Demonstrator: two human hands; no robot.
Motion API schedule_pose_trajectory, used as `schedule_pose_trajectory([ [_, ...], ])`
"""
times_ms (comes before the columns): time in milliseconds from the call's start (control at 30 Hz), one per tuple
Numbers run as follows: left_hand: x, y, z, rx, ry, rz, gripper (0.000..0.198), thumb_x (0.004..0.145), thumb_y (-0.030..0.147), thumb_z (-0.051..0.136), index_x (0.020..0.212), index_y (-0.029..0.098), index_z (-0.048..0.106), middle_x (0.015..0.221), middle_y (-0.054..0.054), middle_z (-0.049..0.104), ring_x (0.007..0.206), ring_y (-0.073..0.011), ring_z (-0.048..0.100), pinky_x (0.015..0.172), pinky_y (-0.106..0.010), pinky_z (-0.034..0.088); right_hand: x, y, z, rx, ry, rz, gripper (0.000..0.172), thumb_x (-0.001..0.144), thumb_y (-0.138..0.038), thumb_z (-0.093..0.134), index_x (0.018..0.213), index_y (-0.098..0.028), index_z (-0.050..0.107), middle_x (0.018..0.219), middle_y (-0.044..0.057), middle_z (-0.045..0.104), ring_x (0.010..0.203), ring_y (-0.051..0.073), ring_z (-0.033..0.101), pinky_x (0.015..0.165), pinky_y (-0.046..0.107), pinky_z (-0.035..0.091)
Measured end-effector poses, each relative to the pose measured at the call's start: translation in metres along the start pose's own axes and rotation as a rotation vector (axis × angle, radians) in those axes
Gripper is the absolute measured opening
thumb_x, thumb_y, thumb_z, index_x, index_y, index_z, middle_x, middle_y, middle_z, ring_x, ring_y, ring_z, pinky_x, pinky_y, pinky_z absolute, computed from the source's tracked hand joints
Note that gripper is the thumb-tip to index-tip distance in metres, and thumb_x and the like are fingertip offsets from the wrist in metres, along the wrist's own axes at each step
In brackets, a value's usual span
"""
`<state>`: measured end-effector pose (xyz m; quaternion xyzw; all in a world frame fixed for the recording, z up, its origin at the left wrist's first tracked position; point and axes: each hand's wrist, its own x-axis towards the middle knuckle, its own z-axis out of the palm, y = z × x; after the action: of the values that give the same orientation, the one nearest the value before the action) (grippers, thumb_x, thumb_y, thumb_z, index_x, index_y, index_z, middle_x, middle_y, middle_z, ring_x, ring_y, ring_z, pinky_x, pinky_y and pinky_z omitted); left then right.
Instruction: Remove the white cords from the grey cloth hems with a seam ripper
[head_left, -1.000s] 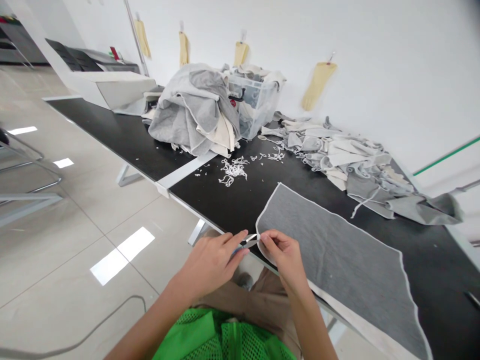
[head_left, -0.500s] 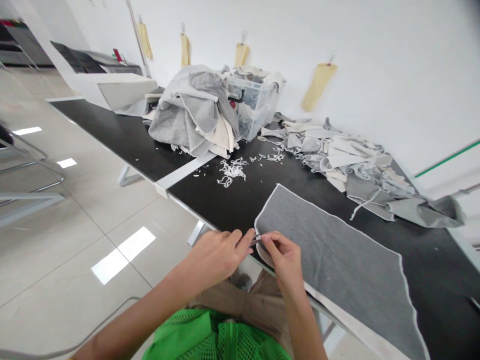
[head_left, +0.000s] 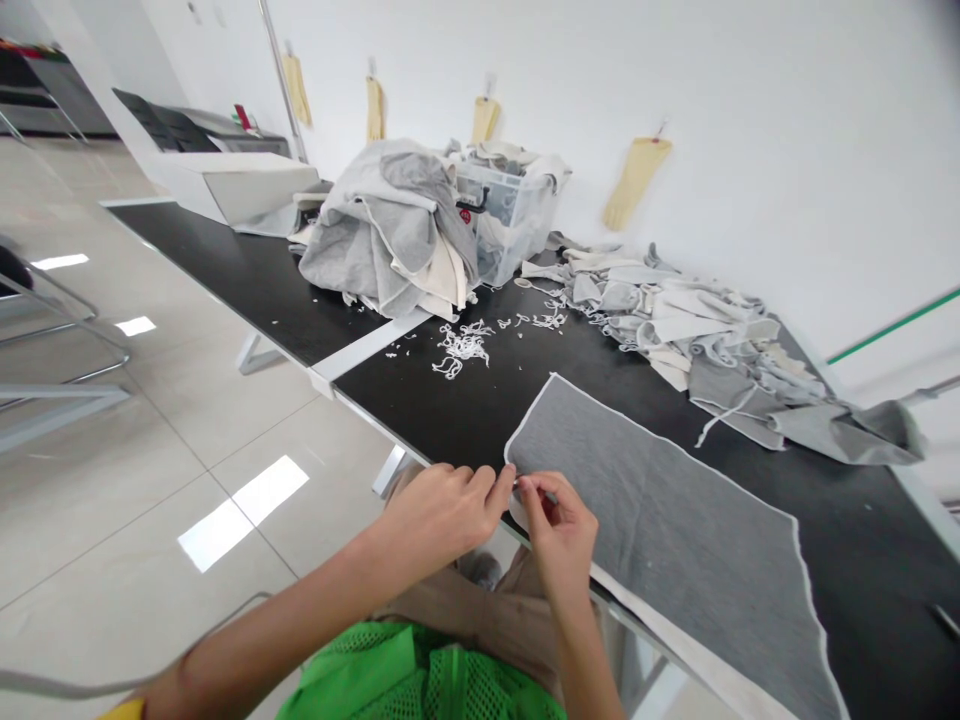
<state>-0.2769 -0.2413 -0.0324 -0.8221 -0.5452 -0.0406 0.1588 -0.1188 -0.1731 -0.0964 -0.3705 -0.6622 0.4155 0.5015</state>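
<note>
A grey fabric piece [head_left: 675, 540] with a white stitched edge lies on the black table, its near side hanging over the front edge. At its left corner my two hands meet. My left hand [head_left: 450, 510] is closed, back of the hand up, fingertips at the fabric corner; what it grips is hidden. My right hand [head_left: 561, 520] pinches thumb against forefinger just beside it, on something too small to make out. Short white thread scraps [head_left: 463, 345] lie beyond the hands.
A large grey and cream cloth pile [head_left: 390, 230] stands beside a clear plastic bin [head_left: 510, 220] full of cloth. Smaller pieces [head_left: 675, 310] are heaped along the wall. Yellow gloves [head_left: 636, 180] hang above. A white box [head_left: 240, 185] sits at the far left.
The dark, thin item seen between my fingertips is now mostly hidden. My hands have come closer together at the fabric corner, and the view has shifted slightly.
</note>
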Motion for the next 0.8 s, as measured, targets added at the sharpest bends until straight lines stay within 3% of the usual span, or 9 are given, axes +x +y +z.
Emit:
schedule_pose_trajectory([
  [133, 0.001, 0.002, 0.000, -0.002, 0.005, -0.021, 0.038, 0.099, 0.021, 0.048, 0.133, 0.005, 0.047, 0.083, -0.005, 0.062, 0.063, -0.0212, 0.065, 0.047, -0.032, 0.046, -0.001, 0.000, 0.000, -0.049, 0.021, -0.004, 0.014, 0.089, -0.027, 0.063, 0.080, -0.017, 0.068, 0.079, 0.003, 0.064, 0.072, 0.015, 0.058, 0.062, 0.026, 0.043],
  [400, 0.001, 0.006, 0.006, -0.013, -0.011, -0.052, 0.037, 0.097, 0.022, 0.052, 0.131, 0.008, 0.047, 0.084, -0.004, 0.062, 0.062, -0.0198, 0.065, 0.045, -0.029, 0.041, -0.007, 0.000, 0.003, -0.203, 0.076, -0.151, 0.011, 0.089, -0.022, 0.061, 0.082, -0.018, 0.068, 0.082, 0.004, 0.064, 0.074, 0.015, 0.058, 0.065, 0.026, 0.045],
  [800, 0.001, 0.008, 0.011, -0.001, -0.032, -0.056, 0.036, 0.099, 0.024, 0.049, 0.132, 0.009, 0.045, 0.082, -0.004, 0.061, 0.061, -0.0182, 0.065, 0.045, -0.027, 0.040, -0.006, 0.001, 0.004, -0.227, 0.058, -0.146, 0.013, 0.090, -0.022, 0.058, 0.081, -0.017, 0.067, 0.082, 0.004, 0.063, 0.073, 0.015, 0.057, 0.063, 0.026, 0.043],
])
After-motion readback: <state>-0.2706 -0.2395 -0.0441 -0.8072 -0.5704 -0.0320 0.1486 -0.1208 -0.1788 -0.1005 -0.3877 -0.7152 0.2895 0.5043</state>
